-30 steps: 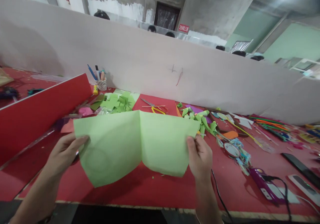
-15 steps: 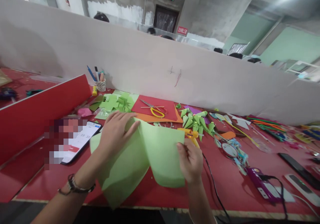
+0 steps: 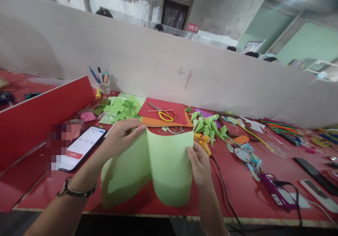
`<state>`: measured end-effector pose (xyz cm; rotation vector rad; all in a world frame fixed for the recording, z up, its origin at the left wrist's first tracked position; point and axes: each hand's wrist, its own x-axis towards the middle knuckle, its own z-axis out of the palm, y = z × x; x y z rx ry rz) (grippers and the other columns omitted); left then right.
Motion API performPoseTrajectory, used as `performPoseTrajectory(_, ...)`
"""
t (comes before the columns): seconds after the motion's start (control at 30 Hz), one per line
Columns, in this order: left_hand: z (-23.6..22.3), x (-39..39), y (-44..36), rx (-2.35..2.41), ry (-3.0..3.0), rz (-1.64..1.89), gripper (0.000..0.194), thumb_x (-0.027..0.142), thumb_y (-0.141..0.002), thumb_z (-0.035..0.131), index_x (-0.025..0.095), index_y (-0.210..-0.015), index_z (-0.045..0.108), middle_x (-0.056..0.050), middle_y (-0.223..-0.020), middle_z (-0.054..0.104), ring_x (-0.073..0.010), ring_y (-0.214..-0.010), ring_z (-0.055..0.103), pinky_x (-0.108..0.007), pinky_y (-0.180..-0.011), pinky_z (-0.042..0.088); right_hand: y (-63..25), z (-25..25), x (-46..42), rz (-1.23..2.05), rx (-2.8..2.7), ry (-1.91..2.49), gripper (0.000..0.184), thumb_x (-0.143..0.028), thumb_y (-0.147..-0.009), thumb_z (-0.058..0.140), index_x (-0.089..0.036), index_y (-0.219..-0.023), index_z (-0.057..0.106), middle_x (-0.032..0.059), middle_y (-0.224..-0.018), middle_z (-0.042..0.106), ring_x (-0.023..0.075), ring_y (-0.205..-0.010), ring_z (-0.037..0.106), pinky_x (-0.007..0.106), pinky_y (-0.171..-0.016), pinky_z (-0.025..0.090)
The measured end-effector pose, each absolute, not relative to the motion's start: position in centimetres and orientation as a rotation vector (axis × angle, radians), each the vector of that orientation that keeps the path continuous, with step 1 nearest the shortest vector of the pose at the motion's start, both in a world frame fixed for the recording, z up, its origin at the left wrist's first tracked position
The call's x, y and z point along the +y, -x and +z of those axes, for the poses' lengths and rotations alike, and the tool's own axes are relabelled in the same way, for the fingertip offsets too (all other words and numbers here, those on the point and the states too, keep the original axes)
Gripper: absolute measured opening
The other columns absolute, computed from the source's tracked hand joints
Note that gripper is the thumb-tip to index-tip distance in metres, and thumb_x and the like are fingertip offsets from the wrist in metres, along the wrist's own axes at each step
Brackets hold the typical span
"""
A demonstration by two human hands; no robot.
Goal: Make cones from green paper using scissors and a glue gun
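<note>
A sheet of light green paper (image 3: 171, 167) hangs upright over the table's near side, bent along a vertical crease into two curved halves. My left hand (image 3: 121, 137) is closed on its upper left part, the thumb lying along the top by the crease. At the right edge, my right hand (image 3: 201, 162) pinches the paper between thumb and fingers. Just beyond that hand lies a yellow glue gun (image 3: 202, 143). Behind the sheet, yellow-handled scissors (image 3: 165, 116) rest on red paper (image 3: 148, 106), with orange paper (image 3: 153, 122) beneath.
On the left are a phone (image 3: 84, 148), a red divider (image 3: 44, 120) and a pen cup (image 3: 105, 87). Green paper pieces (image 3: 118, 107) and green paper cones (image 3: 204, 125) lie farther back. A purple device (image 3: 278, 192) and a black phone (image 3: 315, 174) sit on the right.
The left half of the green paper has swung right and its lower point has lifted. The right half now hangs straighter and lower. Both hands keep their hold.
</note>
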<state>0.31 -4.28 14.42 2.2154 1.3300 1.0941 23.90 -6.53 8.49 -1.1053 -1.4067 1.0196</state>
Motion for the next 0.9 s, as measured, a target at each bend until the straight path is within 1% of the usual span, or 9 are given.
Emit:
performPoseTrajectory(0.07, 14.8, -4.2, -0.4, 1.29, -2.223, 1.063, 0.029, 0.027, -0.084, 0.038, 0.016, -0.058, 0.043, 0.003, -0.056, 0.038, -0.0088, -0.054, 0.038, -0.021, -0.052, 0.031, -23.7, 8.6, -6.5, 1.05, -1.372, 1.098, 0.025, -0.042, -0.079, 0.048, -0.018, -0.086, 0.054, -0.0003, -0.067, 0.053, 0.0117, -0.057, 0.049, 0.022, -0.051, 0.042)
performPoseTrajectory(0.1, 14.9, -4.1, -0.4, 1.289, -2.218, 1.067, 0.029, 0.026, -0.085, 0.038, 0.016, -0.058, 0.043, 0.003, -0.057, 0.038, -0.0088, -0.054, 0.038, -0.021, -0.052, 0.031, -23.7, 8.6, -6.5, 1.042, -1.356, 1.11, 0.026, -0.042, -0.079, 0.049, -0.017, -0.084, 0.054, -0.0003, -0.067, 0.053, 0.0117, -0.057, 0.049, 0.021, -0.051, 0.042)
performPoseTrajectory(0.2, 14.8, -3.9, -0.5, 1.283, -2.188, 1.106, 0.031, 0.027, -0.084, 0.039, 0.016, -0.055, 0.042, 0.003, -0.055, 0.039, -0.0089, -0.053, 0.038, -0.021, -0.052, 0.03, -23.5, 8.4, -6.4, 0.973, -1.301, 1.175, 0.028, -0.043, -0.078, 0.05, -0.016, -0.074, 0.053, -0.0012, -0.061, 0.049, 0.0103, -0.054, 0.045, 0.02, -0.048, 0.039)
performPoseTrajectory(0.33, 14.4, -3.7, -0.3, 1.219, -2.123, 1.153, 0.031, 0.031, -0.081, 0.046, 0.016, -0.054, 0.045, 0.002, -0.056, 0.044, -0.01, -0.054, 0.041, -0.022, -0.053, 0.033, -23.3, 7.8, -6.4, 0.926, -1.224, 1.194, 0.029, -0.043, -0.079, 0.049, -0.015, -0.068, 0.05, -0.0021, -0.059, 0.045, 0.0087, -0.051, 0.04, 0.019, -0.046, 0.037)
performPoseTrajectory(0.47, 14.4, -3.5, -0.3, 1.21, -2.063, 1.22, 0.036, 0.031, -0.079, 0.048, 0.017, -0.048, 0.037, 0.003, -0.051, 0.037, -0.0092, -0.049, 0.037, -0.022, -0.048, 0.03, -23.1, 7.6, -6.6, 0.954, -1.22, 1.198, 0.028, -0.043, -0.078, 0.049, -0.015, -0.074, 0.053, -0.0008, -0.061, 0.049, 0.0105, -0.053, 0.043, 0.021, -0.047, 0.039)
performPoseTrajectory(0.6, 14.4, -3.5, -0.4, 1.249, -2.05, 1.243, 0.037, 0.028, -0.079, 0.047, 0.017, -0.047, 0.032, 0.004, -0.05, 0.033, -0.0081, -0.047, 0.032, -0.022, -0.047, 0.029, -23.0, 7.5, -6.8, 0.875, -1.279, 1.212, 0.028, -0.042, -0.079, 0.047, -0.015, -0.077, 0.056, 0.0004, -0.063, 0.052, 0.013, -0.058, 0.047, 0.024, -0.053, 0.041)
performPoseTrajectory(0.8, 14.2, -3.4, -0.6, 1.293, -2.061, 1.241, 0.038, 0.027, -0.08, 0.045, 0.018, -0.049, 0.026, 0.004, -0.05, 0.029, -0.0076, -0.046, 0.027, -0.021, -0.046, 0.027, -23.1, 6.9, -7.0, 0.783, -1.297, 1.257, 0.026, -0.04, -0.081, 0.047, -0.016, -0.079, 0.053, -0.0027, -0.057, 0.043, 0.0122, -0.056, 0.043, 0.023, -0.05, 0.036)
performPoseTrajectory(0.9, 14.1, -3.3, -0.5, 1.318, -2.055, 1.242, 0.038, 0.027, -0.081, 0.045, 0.018, -0.05, 0.024, 0.005, -0.05, 0.028, -0.0076, -0.046, 0.026, -0.021, -0.046, 0.026, -23.0, 6.8, -7.0, 0.767, -1.307, 1.257, 0.025, -0.04, -0.081, 0.046, -0.016, -0.076, 0.052, -0.003, -0.057, 0.042, 0.0113, -0.053, 0.039, 0.023, -0.049, 0.034)
